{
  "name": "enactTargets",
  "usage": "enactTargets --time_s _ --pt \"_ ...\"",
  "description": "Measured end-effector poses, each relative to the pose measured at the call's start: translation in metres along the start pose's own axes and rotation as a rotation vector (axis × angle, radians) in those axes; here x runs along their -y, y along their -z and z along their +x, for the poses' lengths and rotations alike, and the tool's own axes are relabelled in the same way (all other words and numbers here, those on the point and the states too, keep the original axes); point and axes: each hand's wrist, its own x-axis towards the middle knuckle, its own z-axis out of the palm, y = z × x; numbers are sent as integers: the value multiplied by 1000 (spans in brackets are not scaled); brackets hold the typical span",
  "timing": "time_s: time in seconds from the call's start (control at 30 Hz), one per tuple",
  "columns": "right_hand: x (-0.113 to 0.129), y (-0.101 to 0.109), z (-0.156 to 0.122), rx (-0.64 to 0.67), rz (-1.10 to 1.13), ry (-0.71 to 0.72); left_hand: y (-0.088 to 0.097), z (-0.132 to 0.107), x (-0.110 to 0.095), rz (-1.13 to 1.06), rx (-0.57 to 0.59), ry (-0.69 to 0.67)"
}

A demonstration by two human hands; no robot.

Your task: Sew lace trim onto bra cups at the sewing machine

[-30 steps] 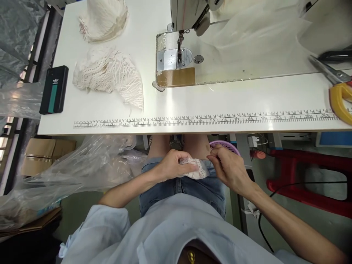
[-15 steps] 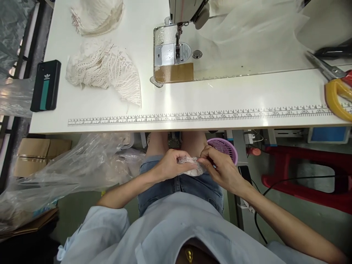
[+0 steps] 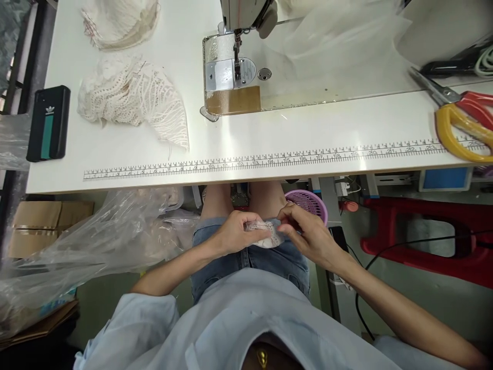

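Note:
Over my lap, a small piece of white lacy fabric [image 3: 265, 235] is bunched between my hands. My left hand [image 3: 239, 232] grips its left side, thumb on top and fingers curled beneath. At the fabric's right edge, my right hand [image 3: 302, 230] pinches with thumb and forefinger; what lies right between those fingertips is too small to make out fully. Two cream lace pieces lie on the table to the left: a crumpled openwork one [image 3: 133, 100] and a gathered one [image 3: 121, 23] behind it.
A sewing machine [image 3: 246, 15] stands at the table's back middle. Yellow-and-red scissors [image 3: 449, 121] lie at the right, a black phone [image 3: 49, 123] at the left. A printed ruler [image 3: 215, 165] runs along the front edge. Below are a purple basket [image 3: 308, 200] and a red stool [image 3: 370, 226].
The view has shifted slightly, so the table things appear further left. My right fingertips have drawn a little away from the fabric's top, showing more of it; my left hand keeps its hold.

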Motion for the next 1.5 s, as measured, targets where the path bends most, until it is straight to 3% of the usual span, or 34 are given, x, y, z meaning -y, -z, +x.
enactTargets --time_s 0.23,0.47,0.63,0.73,0.83,0.9,1.03,1.17,1.5 --pt "4 -8 3 -8 16 53 0 -1 3 20 -10 -10" --pt "-4 -21 -5 -104 -410 193 -3 0 3 -12 17 43" --pt "-56 -12 -17 -199 -432 -28 -1 -2 3 -138 40 105" --pt "-96 12 -34 -210 -404 -39 2 -3 6 -179 37 92" --pt "-109 32 -49 -183 -346 -15 2 0 9 -146 45 76" --pt "-97 35 -50 -130 -291 -17 1 2 8 -103 58 68" --pt "-42 23 -31 30 -104 -37 -2 3 4 -10 60 40" --pt "-2 14 -9 23 192 1 -2 1 2 -14 34 40" --pt "8 -3 -2 44 192 60 -3 -3 2 -81 56 2"
